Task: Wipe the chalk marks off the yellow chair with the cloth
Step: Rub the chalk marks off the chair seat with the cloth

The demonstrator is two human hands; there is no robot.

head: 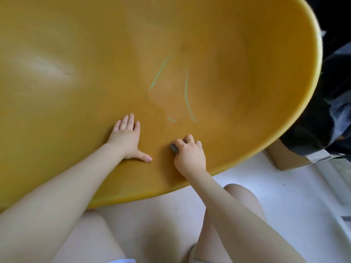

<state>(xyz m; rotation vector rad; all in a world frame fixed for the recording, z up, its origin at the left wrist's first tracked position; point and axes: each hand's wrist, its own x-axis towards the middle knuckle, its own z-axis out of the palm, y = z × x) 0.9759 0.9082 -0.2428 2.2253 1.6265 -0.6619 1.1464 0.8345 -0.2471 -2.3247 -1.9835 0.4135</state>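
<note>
Mustard-yellow chair point(95, 54) with pale green chalk marks point(187, 92), dark grey cloth point(173, 148), brown cardboard box point(284, 158), white floor point(275, 186).

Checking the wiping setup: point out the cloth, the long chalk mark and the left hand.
cloth point(173, 148), head view, grey end showing beside the right hand.
long chalk mark point(187, 95), head view, mid-stroke.
left hand point(126, 138), head view, back of hand.

1. A pale, glossy white floor point(275, 188) fills the lower right of the view, lit softly and evenly.
2. A brown cardboard box point(284, 158) sits on that floor, a strip of white tape along its right-hand edge.
3. Directly above the box, dark and blue-grey fabric point(334, 103) lies heaped.
4. Right of the box, pale ribbed panels point(340, 179) run along the floor's edge.
</note>
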